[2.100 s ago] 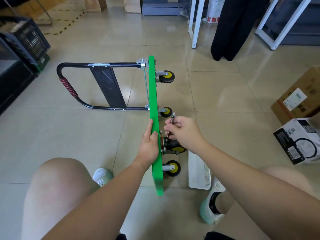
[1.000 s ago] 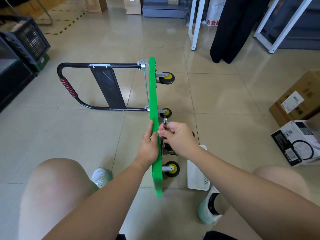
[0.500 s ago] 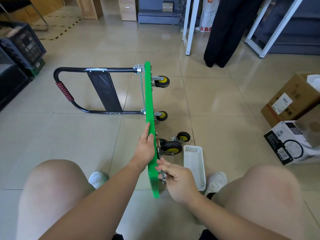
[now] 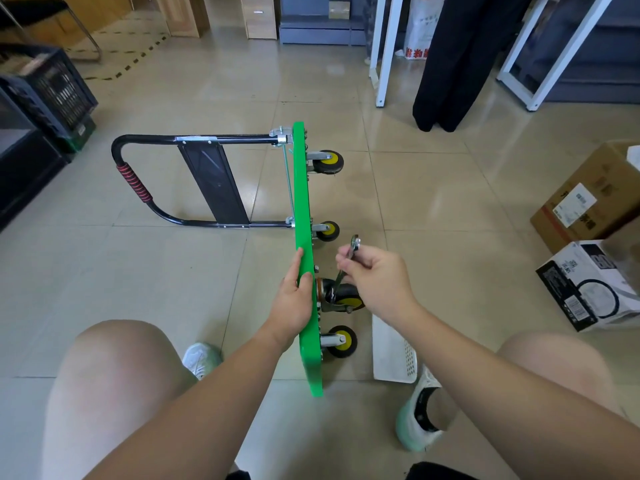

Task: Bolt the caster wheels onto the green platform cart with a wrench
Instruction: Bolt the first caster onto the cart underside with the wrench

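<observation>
The green platform cart (image 4: 302,202) stands on its side edge on the floor, its black handle (image 4: 138,181) lying flat to the left. My left hand (image 4: 294,299) grips the top edge of the green deck. My right hand (image 4: 375,278) holds a metal wrench (image 4: 344,268), whose lower end sits at the base of the near upper caster wheel (image 4: 346,296). Three more yellow-hubbed caster wheels stick out to the right: one at the far top (image 4: 329,162), one lower down (image 4: 327,231), one nearest me (image 4: 341,341).
A white perforated tray (image 4: 393,355) lies on the floor by my right foot. Cardboard and printed boxes (image 4: 588,285) stand at the right. Black crates (image 4: 45,95) are at the left, white rack legs (image 4: 384,53) and a dark garment behind.
My right hand rose from the deck's lower near end to the near upper caster, bringing the wrench onto its base. My left hand kept its grip on the deck.
</observation>
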Available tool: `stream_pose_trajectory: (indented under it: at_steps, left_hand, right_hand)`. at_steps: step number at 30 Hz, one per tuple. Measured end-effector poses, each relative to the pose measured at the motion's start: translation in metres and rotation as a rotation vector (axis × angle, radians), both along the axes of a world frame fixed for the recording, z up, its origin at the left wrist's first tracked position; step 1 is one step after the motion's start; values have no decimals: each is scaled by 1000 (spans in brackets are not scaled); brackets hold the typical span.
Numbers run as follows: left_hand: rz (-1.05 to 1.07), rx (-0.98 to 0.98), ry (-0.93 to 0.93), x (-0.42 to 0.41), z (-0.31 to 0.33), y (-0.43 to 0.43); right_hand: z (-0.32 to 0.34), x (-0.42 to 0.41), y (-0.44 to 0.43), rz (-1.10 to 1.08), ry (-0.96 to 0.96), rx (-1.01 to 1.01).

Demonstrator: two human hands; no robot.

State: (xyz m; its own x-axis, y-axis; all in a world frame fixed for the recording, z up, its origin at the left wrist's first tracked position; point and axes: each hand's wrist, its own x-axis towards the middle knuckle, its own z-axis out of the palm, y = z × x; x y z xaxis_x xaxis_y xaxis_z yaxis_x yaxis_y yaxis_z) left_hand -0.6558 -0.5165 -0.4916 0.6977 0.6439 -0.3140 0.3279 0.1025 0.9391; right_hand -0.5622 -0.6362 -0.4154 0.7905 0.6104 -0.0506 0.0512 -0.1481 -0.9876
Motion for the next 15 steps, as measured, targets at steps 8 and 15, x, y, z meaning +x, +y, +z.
stream_pose_trajectory:
  at_steps: [8,15]
  left_hand:
    - [-4,35,22,-3,3,-2]
    - [-6,12,-3,-4,0,-1]
  right_hand:
    - [-3,21,36,148,94,-114]
    - [-3,30,58,194,170,-181]
